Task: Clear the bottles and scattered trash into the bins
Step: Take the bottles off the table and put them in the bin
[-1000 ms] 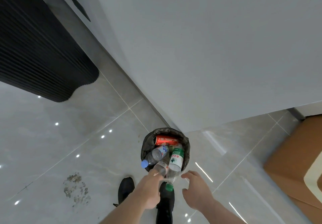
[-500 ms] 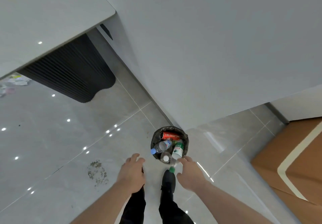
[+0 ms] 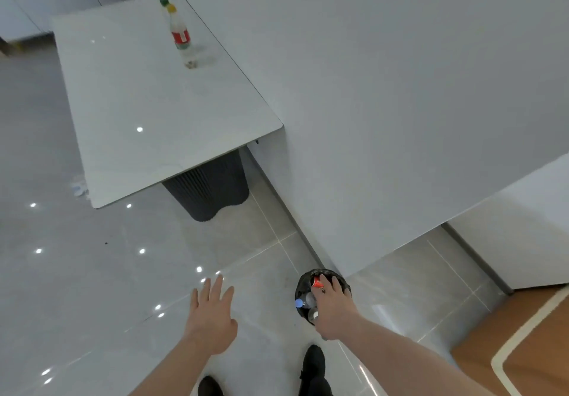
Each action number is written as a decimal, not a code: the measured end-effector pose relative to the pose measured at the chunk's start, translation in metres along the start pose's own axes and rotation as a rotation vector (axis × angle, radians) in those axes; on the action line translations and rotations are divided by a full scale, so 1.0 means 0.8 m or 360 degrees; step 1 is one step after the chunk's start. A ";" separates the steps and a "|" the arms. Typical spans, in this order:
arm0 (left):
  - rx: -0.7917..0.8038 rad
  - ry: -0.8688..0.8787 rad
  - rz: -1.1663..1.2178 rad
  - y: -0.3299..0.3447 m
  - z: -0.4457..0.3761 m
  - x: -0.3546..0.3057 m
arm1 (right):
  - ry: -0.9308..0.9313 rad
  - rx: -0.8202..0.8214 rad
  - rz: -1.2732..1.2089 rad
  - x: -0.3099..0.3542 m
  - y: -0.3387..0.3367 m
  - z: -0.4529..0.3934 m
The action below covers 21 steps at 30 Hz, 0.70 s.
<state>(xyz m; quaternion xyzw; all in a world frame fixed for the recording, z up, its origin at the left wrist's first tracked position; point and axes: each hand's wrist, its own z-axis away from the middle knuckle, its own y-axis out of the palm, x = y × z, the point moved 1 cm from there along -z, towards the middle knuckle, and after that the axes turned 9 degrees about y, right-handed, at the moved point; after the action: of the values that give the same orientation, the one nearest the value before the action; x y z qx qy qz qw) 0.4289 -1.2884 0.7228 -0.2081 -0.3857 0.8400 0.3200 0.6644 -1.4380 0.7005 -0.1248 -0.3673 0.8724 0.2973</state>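
A small black-lined bin (image 3: 303,281) stands on the floor against the wall's foot. It holds a red can (image 3: 316,282), a clear bottle with a blue cap (image 3: 302,302) and other bottles. My right hand (image 3: 332,309) lies palm down over the bin, fingers spread on its contents and hiding much of them. My left hand (image 3: 211,318) hovers open over the floor, left of the bin. On the white table (image 3: 147,112) stands a clear bottle with a red label and yellow cap (image 3: 180,34), with a green-capped bottle (image 3: 164,1) right behind it.
A dark ribbed base (image 3: 209,189) sits under the table's near end. Crumpled paper trash (image 3: 78,188) lies on the floor left of the table. A brown board with a pale stripe (image 3: 523,346) lies at the lower right. My shoes (image 3: 312,365) stand below the bin.
The view has lifted, so the tabletop and its bottles now show. My right hand has moved onto the bin's contents. My left hand has drawn away to the left, fingers spread.
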 end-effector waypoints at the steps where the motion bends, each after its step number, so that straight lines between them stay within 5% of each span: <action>1: -0.0026 -0.0009 0.0008 -0.007 0.006 0.019 | 0.0004 -0.0032 0.0010 0.016 -0.006 0.001; 12: -0.0272 0.0029 -0.0046 -0.081 0.075 0.246 | 0.0048 -0.0210 -0.0293 0.242 -0.066 0.028; 21: -0.0411 0.0046 0.0048 -0.141 0.056 0.374 | -0.0071 -0.0300 -0.0154 0.384 -0.118 0.001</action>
<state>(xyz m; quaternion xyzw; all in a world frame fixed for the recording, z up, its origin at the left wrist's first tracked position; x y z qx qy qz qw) 0.2325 -1.0465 0.8076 -0.2654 -0.4829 0.7850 0.2833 0.4613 -1.1984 0.7686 -0.1149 -0.4597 0.8212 0.3179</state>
